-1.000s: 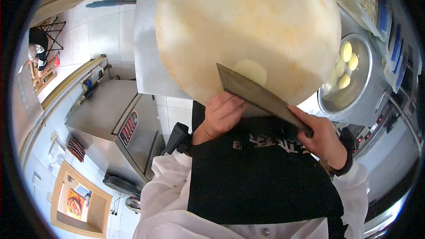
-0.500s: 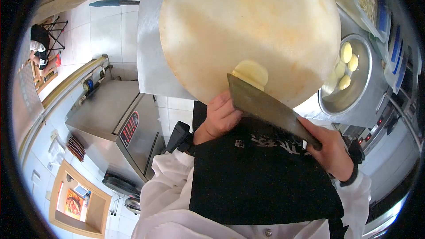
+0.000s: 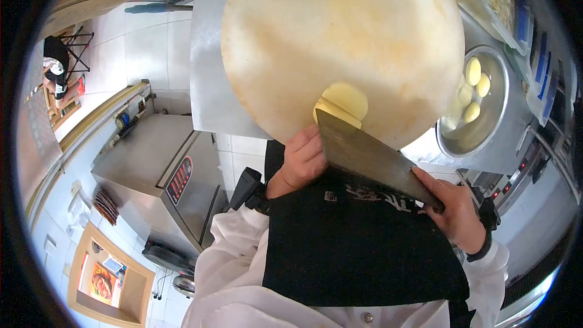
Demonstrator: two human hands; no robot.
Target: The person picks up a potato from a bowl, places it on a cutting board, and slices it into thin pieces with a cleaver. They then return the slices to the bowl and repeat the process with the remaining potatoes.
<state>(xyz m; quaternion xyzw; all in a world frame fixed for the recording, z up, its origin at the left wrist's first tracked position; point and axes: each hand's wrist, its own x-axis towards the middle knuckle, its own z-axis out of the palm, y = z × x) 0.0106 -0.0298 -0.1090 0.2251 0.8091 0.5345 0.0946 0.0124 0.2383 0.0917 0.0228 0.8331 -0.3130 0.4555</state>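
My right hand (image 3: 456, 211) grips the handle of a wide cleaver (image 3: 370, 161), whose blade slants up and left over the near edge of a round cutting board (image 3: 291, 6). Close against the blade's left end, my left hand (image 3: 303, 157) has its fingers curled on a peeled potato, mostly hidden by hand and blade. Beyond the blade, pale yellow potato slices (image 3: 347, 99) lie overlapping on the board.
At the right, a metal bowl (image 3: 501, 118) holds several peeled potatoes (image 3: 473, 71). Lidded plastic containers (image 3: 507, 9) line the far right. A steel appliance (image 3: 164, 176) stands at the left, and a seated person (image 3: 57, 67) is partly visible farther off.
The cleaver blade has shifted slightly toward me, with its face turned more into view. More of a second slice now shows beside the first. My left hand stays nearly in place.
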